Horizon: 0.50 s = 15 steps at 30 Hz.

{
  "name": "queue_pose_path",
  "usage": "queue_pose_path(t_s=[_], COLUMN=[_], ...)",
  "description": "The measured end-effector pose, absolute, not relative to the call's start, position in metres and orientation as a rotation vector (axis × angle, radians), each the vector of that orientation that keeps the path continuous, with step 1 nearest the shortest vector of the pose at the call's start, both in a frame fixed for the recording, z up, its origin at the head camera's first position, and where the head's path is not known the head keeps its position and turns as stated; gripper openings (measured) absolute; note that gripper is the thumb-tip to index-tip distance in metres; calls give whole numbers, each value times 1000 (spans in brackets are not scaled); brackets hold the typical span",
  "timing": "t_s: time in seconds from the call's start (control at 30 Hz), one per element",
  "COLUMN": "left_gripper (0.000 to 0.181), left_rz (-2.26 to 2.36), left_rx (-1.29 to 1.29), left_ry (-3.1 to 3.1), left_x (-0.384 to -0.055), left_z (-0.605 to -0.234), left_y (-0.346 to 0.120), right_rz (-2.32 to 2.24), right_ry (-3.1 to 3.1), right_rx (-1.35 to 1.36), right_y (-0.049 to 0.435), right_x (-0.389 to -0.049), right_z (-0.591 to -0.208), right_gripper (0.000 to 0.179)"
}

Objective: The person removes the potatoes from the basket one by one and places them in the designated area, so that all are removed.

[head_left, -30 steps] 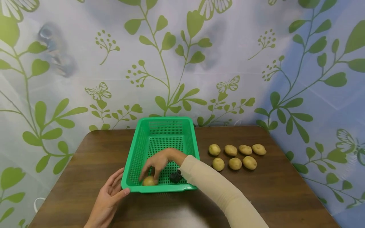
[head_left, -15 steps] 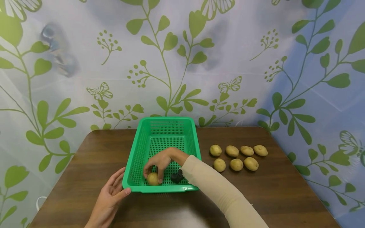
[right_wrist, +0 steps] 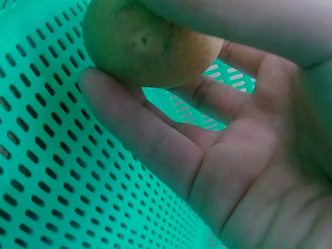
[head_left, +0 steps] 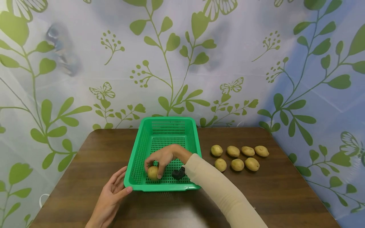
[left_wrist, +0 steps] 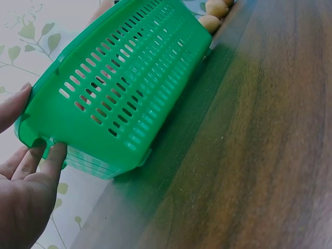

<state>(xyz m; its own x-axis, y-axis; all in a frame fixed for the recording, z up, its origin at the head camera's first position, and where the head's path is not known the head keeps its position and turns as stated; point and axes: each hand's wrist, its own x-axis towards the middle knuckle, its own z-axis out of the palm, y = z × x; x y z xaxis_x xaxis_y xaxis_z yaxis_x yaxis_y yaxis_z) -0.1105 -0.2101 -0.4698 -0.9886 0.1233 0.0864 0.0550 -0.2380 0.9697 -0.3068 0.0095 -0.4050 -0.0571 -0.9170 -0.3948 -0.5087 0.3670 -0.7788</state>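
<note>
A green slotted plastic basket [head_left: 162, 188] sits on the wooden table. Inside its near left part, my right hand [head_left: 163, 157] grips a potato [head_left: 153, 173] between thumb and fingers. The right wrist view has that potato [right_wrist: 148, 49] at close range, against the basket's perforated wall. My left hand [head_left: 110, 194] holds the near left corner of the basket. There, in the left wrist view, the thumb lies on the rim and the fingers [left_wrist: 54, 158] are hooked beneath it. My right forearm hides part of the basket's right side.
Several potatoes [head_left: 237, 165] lie in two rows on the table [head_left: 273, 190], right of the basket. A black device [head_left: 178, 173] shows under my right wrist. Behind the table hangs a leaf-patterned curtain [head_left: 182, 63].
My right hand has closed its grip on the potato and raised it slightly away from the basket's near end. The left hand keeps its hold on the corner.
</note>
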Motion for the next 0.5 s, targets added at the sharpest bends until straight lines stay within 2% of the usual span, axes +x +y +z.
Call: queue_pose_path(t_s=[0.5], left_gripper=[73], left_rz=[2441], left_rx=[228], left_ry=[1897], left_x=[-110], left_z=[-471], left_y=[-209], right_rz=[-705], right_ry=[1748], right_rx=[-1060], right_y=[55], right_x=[-310], right_z=[-374], right_gripper=[37])
